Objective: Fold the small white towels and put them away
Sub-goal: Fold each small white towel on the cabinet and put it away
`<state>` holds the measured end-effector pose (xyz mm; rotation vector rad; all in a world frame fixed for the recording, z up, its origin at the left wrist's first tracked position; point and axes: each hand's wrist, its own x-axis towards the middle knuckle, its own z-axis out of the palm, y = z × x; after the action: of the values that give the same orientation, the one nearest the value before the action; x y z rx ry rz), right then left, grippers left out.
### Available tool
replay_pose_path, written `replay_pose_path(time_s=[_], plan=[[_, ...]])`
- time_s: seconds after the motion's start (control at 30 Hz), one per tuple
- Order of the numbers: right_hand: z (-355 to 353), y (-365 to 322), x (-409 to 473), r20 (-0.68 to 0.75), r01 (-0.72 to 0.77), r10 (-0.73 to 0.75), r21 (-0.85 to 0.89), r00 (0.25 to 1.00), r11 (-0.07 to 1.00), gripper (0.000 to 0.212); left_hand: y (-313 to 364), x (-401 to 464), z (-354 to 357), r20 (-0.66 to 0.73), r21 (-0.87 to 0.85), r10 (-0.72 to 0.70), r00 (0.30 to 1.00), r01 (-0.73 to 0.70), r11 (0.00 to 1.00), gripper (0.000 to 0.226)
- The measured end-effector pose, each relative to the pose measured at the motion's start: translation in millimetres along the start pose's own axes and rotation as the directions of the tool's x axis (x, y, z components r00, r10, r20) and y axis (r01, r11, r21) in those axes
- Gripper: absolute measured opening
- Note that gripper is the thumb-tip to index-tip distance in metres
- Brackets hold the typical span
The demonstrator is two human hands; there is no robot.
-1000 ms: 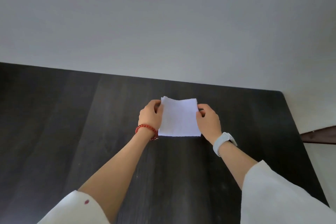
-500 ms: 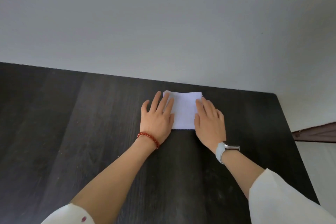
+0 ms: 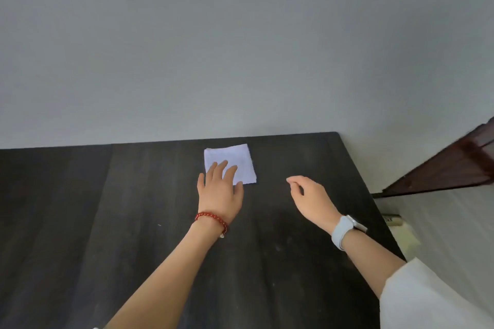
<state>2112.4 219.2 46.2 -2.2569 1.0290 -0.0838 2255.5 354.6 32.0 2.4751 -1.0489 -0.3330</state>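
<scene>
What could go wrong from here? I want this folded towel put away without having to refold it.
The towel is held only by the left hand's straight fingers on its near left part; its right side is free and could lift or unfold if slid. It lies near the table's far edge by the wall, so a push could bunch it there. The right hand is off it, loosely curled, with no grip to steady it.

Under my left hand (image 3: 219,189), the folded towel (image 3: 235,160) is matt white cloth. The table (image 3: 107,222) is dark, matt, wood-grained, slightly scuffed.
</scene>
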Motion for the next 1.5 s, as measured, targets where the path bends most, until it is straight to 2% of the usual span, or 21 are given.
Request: replay_pose_path(time_s=[0.13, 0.27, 0.33, 0.43, 0.53, 0.63, 0.7, 0.8, 0.87, 0.97, 1.07, 1.3, 1.4, 1.5], plan=[[-71, 53, -87, -0.085, -0.053, 0.064, 0.132, 0.994, 0.99, 0.028, 91, -59, 4, -0.066, -0.204, 0.114, 0.991, -0.125, 0.971, 0.036], [-155, 136, -210, -0.273, -0.078, 0.141, 0.229, 0.952, 0.97, 0.024, 225, -138, 32, -0.082, -0.316, 0.296, 0.952, -0.307, 0.898, 0.032], [-198, 179, -290, -0.371, -0.114, 0.2, 0.241, 0.907, 0.964, 0.022, 303, -190, 54, -0.043, -0.359, 0.407, 0.912, -0.395, 0.846, 0.031], [-245, 253, -424, -0.492, -0.206, 0.322, 0.276, 0.808, 0.939, 0.022, 416, -285, 96, 0.072, -0.421, 0.577, 0.814, -0.5, 0.757, 0.03], [-273, 323, -560, -0.562, -0.316, 0.525, 0.43, 0.639, 0.845, 0.019, 512, -389, 135, 0.176, -0.497, 0.742, 0.647, -0.593, 0.634, 0.03], [-291, 379, -679, -0.594, -0.396, 0.687, 0.562, 0.418, 0.726, 0.022, 595, -482, 171, 0.248, -0.541, 0.869, 0.427, -0.683, 0.49, 0.03], [-297, 409, -749, -0.589, -0.397, 0.762, 0.653, 0.269, 0.645, 0.023, 644, -537, 197, 0.284, -0.567, 0.915, 0.286, -0.72, 0.401, 0.03], [-296, 452, -833, -0.562, -0.379, 0.824, 0.75, 0.068, 0.542, 0.023, 704, -611, 238, 0.328, -0.608, 0.938, 0.11, -0.736, 0.299, 0.03], [-296, 481, -877, -0.529, -0.362, 0.848, 0.797, -0.034, 0.483, 0.024, 741, -654, 267, 0.342, -0.639, 0.94, 0.009, -0.731, 0.239, 0.029], [-308, 534, -926, -0.489, -0.357, 0.862, 0.836, -0.137, 0.417, 0.025, 799, -706, 313, 0.341, -0.685, 0.934, -0.108, -0.709, 0.168, 0.028], [-346, 600, -961, -0.48, -0.36, 0.857, 0.845, -0.187, 0.395, 0.025, 873, -743, 363, 0.327, -0.723, 0.93, -0.165, -0.678, 0.134, 0.027], [-486, 750, -1026, -0.472, -0.343, 0.858, 0.854, -0.201, 0.39, 0.027, 1078, -809, 459, 0.309, -0.758, 0.936, -0.17, -0.638, 0.135, 0.024], [-516, 803, -1061, -0.443, -0.337, 0.871, 0.87, -0.212, 0.361, 0.026, 1140, -850, 491, 0.32, -0.773, 0.923, -0.213, -0.622, 0.125, 0.022], [-534, 867, -1102, -0.404, -0.334, 0.877, 0.89, -0.26, 0.311, 0.025, 1197, -893, 534, 0.336, -0.776, 0.905, -0.261, -0.622, 0.108, 0.023]])
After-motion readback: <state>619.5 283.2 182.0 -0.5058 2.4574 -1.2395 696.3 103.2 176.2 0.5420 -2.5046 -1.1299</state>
